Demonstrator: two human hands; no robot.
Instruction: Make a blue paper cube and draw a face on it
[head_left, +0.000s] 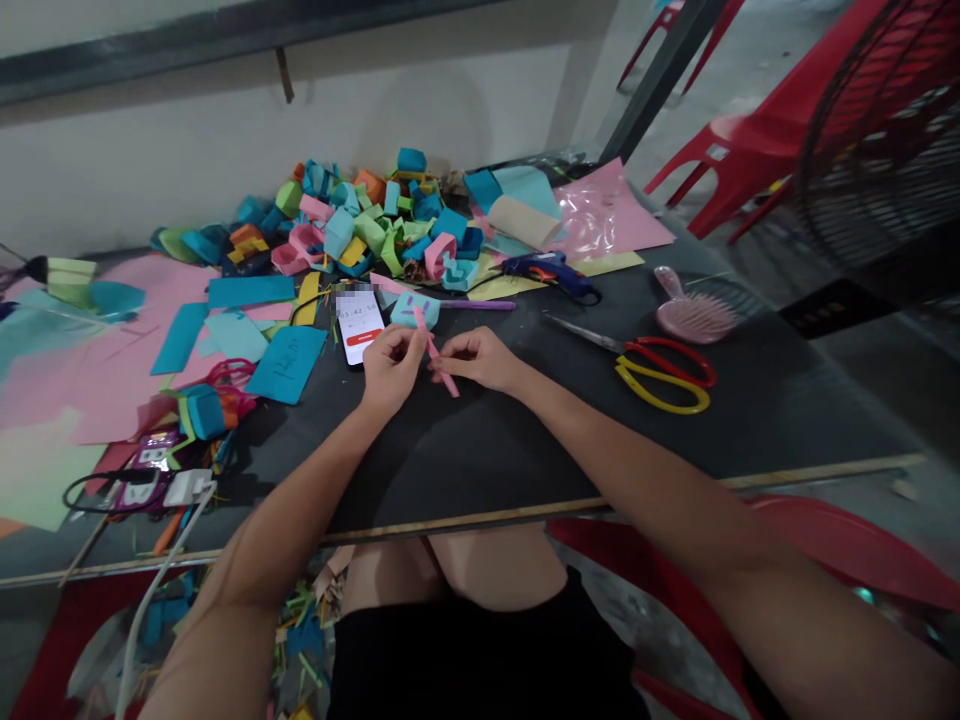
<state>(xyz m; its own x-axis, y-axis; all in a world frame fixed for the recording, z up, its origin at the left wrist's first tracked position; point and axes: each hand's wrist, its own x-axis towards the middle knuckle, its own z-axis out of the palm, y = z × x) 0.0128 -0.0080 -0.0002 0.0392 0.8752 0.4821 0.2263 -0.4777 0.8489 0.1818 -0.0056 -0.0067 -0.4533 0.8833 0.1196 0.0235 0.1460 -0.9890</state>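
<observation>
A narrow pink paper strip (448, 381) slants between my two hands above the dark table. My left hand (394, 366) pinches its upper part between thumb and fingers. Lower down the strip, the fingers of my right hand (474, 360) are closed on it. Just beyond my left hand lies a light blue paper piece (409, 309) with purple marks, beside a purple stick (480, 305). A phone (360, 318) showing a timer is to the left of my left hand.
Folded paper pieces (367, 225) are heaped by the wall. Scissors (660, 373), a hairbrush (694, 308) and a glue gun (550, 270) lie right. Paper sheets (120, 340) and a purple device (150, 475) are left. A fan (885, 150) stands far right.
</observation>
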